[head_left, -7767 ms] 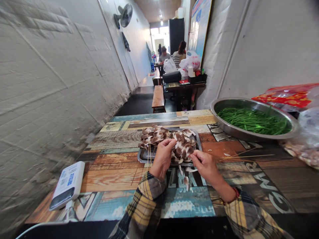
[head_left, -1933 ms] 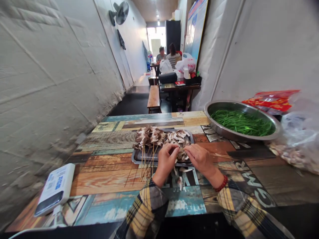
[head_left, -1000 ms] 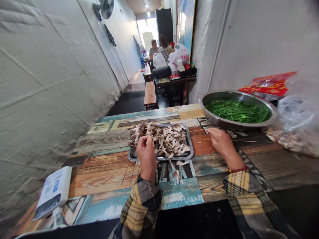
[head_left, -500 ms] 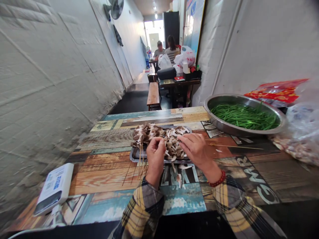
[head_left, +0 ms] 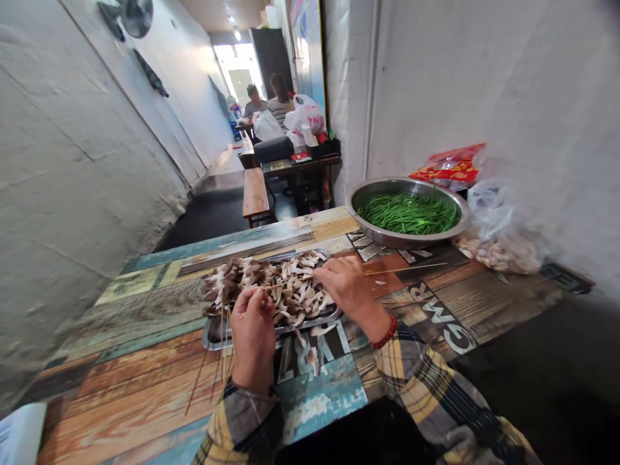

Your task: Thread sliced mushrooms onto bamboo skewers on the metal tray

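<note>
A metal tray [head_left: 212, 334] on the patterned table holds a heap of sliced mushroom pieces [head_left: 290, 292]. Several finished mushroom skewers [head_left: 223, 285] lie at its left end, and their sticks [head_left: 217, 361] reach over the near rim. My left hand [head_left: 252, 326] hovers over the tray's near edge, its fingers pinched shut on a thin bamboo skewer that barely shows. My right hand [head_left: 346, 285] rests at the tray's right end, its fingers curled down onto a mushroom piece in the heap. A few pieces [head_left: 312, 356] lie spilled on the table in front of the tray.
A steel bowl [head_left: 357, 194] of green chives stands at the back right. Loose skewers [head_left: 404, 269] lie in front of it, beside a clear bag [head_left: 496, 242] and a red packet [head_left: 450, 169]. A white device [head_left: 17, 434] sits at the near left corner. People sit at a far table [head_left: 298, 166].
My right hand has moved from beside my left hand to the tray's right end. My view has swung to the right, so everything on the table sits further left.
</note>
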Action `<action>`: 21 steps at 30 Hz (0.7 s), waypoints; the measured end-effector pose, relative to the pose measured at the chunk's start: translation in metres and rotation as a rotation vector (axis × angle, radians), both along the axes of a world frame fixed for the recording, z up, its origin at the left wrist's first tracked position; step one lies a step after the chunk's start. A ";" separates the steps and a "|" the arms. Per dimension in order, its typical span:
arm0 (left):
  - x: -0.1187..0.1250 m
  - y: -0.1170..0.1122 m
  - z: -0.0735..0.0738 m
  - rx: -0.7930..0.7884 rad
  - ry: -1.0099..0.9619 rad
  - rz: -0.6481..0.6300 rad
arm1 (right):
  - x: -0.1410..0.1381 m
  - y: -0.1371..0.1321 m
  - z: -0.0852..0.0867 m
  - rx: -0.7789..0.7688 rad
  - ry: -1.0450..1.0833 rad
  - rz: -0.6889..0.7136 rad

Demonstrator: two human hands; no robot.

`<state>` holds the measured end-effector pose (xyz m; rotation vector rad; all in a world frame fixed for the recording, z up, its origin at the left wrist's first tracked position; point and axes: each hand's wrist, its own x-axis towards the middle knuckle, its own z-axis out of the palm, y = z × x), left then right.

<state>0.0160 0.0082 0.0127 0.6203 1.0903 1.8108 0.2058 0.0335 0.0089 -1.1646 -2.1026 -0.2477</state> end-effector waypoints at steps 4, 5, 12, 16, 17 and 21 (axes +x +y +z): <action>-0.006 0.003 -0.002 -0.006 -0.030 0.079 | 0.038 0.011 -0.001 -0.024 0.214 -0.144; -0.007 0.003 -0.002 -0.003 -0.030 0.077 | 0.046 0.013 -0.002 -0.030 0.298 -0.140; -0.007 0.001 -0.004 0.012 -0.034 0.058 | 0.057 0.018 -0.007 -0.361 1.192 0.180; 0.001 -0.003 -0.006 0.000 -0.014 -0.050 | 0.056 0.015 -0.001 -0.502 1.615 0.387; 0.003 -0.004 -0.007 -0.010 0.008 -0.093 | 0.057 0.015 0.000 -0.508 1.689 0.413; 0.011 -0.008 -0.012 -0.034 0.164 -0.212 | 0.059 0.017 0.002 -0.474 1.801 0.389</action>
